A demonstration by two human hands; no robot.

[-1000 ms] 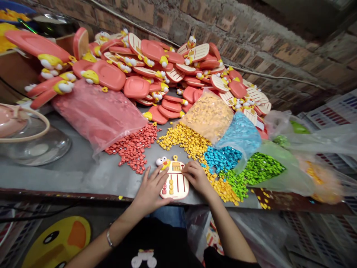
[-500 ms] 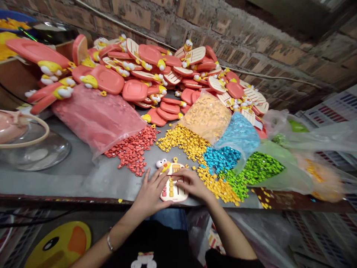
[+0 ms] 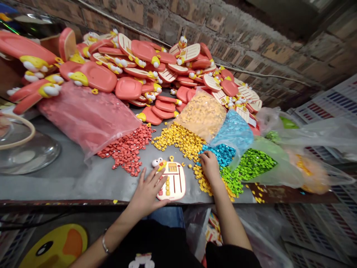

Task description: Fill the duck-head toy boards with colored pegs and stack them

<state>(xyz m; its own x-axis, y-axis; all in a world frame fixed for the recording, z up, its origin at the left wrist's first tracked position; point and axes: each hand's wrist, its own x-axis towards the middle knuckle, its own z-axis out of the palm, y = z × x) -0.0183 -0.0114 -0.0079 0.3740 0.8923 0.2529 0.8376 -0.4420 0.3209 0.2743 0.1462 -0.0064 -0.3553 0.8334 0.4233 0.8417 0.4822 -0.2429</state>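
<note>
A cream duck-headed board [image 3: 178, 186] lies on the grey table near its front edge, with red and yellow beads in its left columns and bare slots on the right. My left hand [image 3: 149, 190] rests over the board's left side, fingers spread. My right hand [image 3: 209, 165] is at the left end of the blue beads [image 3: 224, 155], its fingers curled down; whether a bead is between them is hidden. Yellow beads [image 3: 184, 139] lie behind the board, red beads [image 3: 128, 150] to its left, and green beads [image 3: 256, 163] to the right.
Duck-headed boards [image 3: 145, 54] are piled along the brick wall. Behind the beads lie a pink bag [image 3: 89, 115], an orange bag [image 3: 202, 115] and a blue bag [image 3: 232, 130]. A clear domed object [image 3: 28, 152] stands at the left. White crates [image 3: 331, 108] are at the right.
My right hand has left the board and moved right to the blue beads. My left hand stays on the board. The whole view has shifted slightly.
</note>
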